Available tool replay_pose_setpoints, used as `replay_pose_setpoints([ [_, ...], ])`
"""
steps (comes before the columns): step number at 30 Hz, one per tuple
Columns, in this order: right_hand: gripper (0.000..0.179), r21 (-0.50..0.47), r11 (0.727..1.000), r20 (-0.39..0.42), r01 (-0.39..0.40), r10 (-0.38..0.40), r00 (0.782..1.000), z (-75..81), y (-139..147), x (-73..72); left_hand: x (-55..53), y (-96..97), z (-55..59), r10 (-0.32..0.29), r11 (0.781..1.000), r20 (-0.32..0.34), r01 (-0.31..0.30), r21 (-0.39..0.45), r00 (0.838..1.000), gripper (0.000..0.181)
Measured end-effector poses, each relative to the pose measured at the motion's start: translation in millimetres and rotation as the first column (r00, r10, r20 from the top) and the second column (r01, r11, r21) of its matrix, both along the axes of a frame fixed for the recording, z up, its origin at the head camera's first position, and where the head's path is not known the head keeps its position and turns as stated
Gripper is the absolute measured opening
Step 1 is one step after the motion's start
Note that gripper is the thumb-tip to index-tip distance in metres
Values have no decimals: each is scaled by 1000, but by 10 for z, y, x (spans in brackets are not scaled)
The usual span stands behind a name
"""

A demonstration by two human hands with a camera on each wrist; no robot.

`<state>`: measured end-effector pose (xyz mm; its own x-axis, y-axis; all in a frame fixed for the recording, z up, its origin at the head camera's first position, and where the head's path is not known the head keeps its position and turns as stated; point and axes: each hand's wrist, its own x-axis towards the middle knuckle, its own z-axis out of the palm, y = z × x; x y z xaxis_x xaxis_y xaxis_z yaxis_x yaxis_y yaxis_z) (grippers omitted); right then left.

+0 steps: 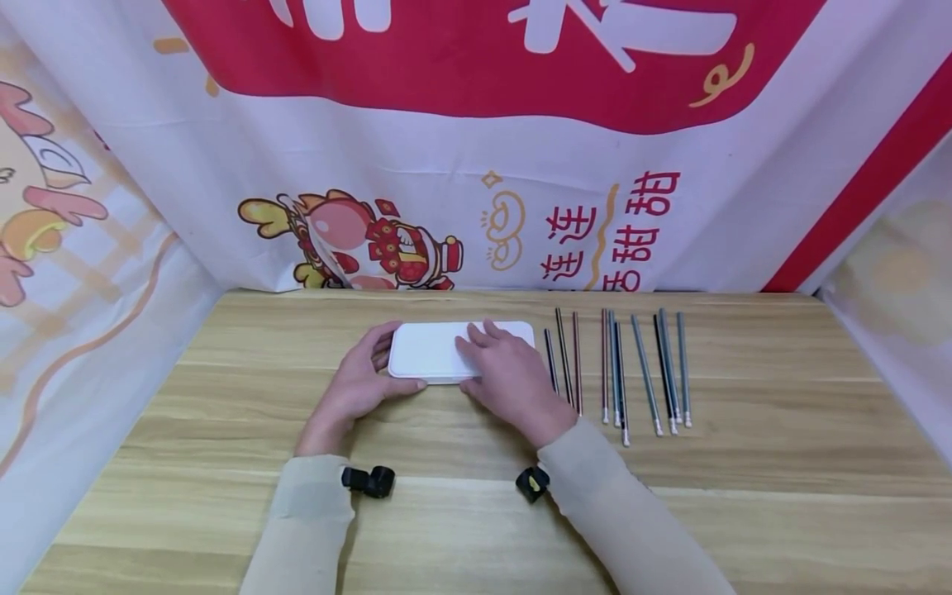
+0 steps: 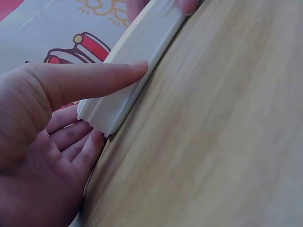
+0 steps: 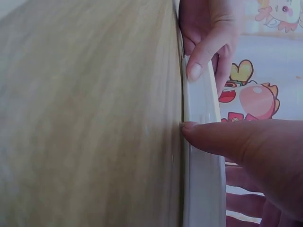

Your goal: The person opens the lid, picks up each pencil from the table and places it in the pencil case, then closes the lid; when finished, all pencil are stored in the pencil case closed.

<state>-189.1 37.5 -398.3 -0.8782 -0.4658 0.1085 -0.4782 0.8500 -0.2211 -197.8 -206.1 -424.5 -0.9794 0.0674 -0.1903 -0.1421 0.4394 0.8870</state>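
A flat white pencil case (image 1: 426, 350) with rounded corners lies on the wooden table, its long side across my view. Its top looks closed, and a stepped rim runs along the front side in both wrist views. My left hand (image 1: 359, 382) holds the left end, thumb (image 2: 111, 79) along the front side and the other fingers around the end. At the right half, my right hand (image 1: 515, 373) lays its fingers over the top while its thumb (image 3: 208, 136) touches the front side. The case's inside is hidden.
Several dark, red and blue-grey pencils (image 1: 645, 373) with white ends lie loosely side by side to the right of the case. The nearest ones are partly behind the right hand. A printed cloth (image 1: 461, 157) hangs along the table's back edge.
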Motion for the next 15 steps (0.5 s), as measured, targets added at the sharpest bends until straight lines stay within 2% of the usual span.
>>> replay_pose_setpoints([
  [8,65,69,997,8,-35,34,999,23,-26,23,14,17,7,8,1000,0,-8,-10,1000,106],
  [15,65,247,966,-30,-75,85,996,23,-64,43,19,19,3,26,1000,-10,-26,-9,1000,105],
])
